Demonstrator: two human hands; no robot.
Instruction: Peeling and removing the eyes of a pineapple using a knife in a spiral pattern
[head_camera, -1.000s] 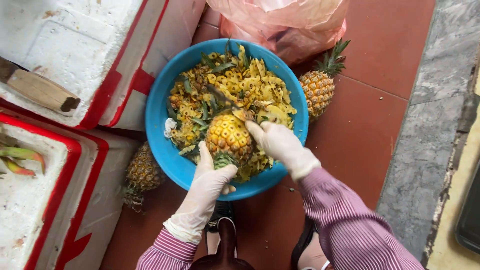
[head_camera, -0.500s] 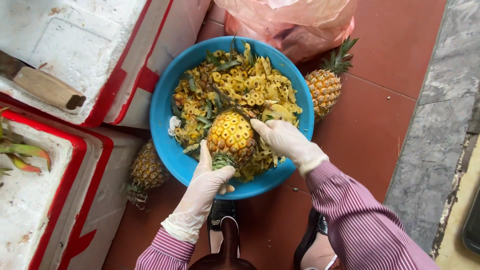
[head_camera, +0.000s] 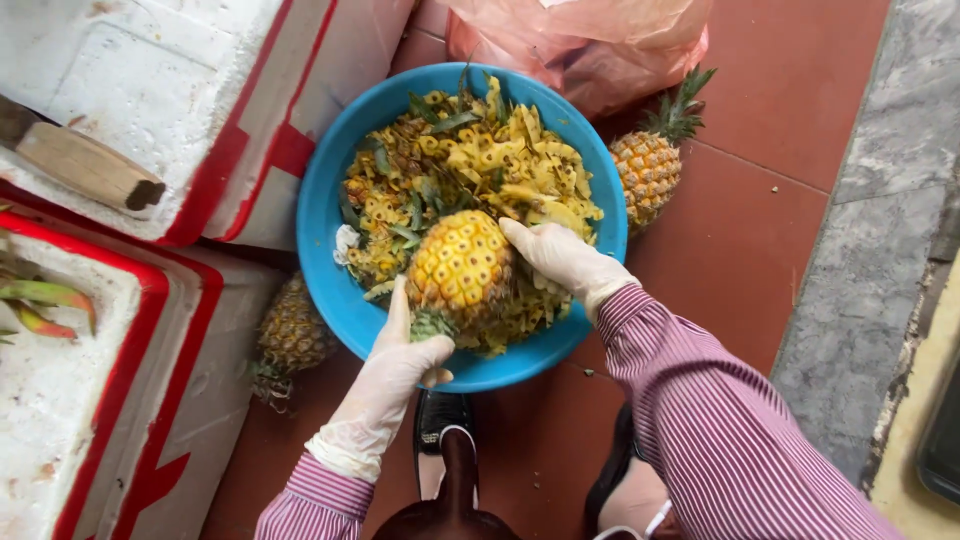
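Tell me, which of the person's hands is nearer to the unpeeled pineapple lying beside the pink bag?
Right. The right hand rests on the peeled pineapple in the blue basin, closer to the unpeeled pineapple; the left hand holds the peeled fruit's far side.

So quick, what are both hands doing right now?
Left hand: closed on the stem end of the peeled pineapple.
Right hand: pressed against the pineapple's side; a tool cannot be told.

Foam boxes (head_camera: 150, 120), pink bag (head_camera: 590, 40), maybe knife handle (head_camera: 85, 165).

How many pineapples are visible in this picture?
3. A peeled pineapple held over the blue basin; an unpeeled one right of it; another at its lower left, partly hidden. More may be hidden.
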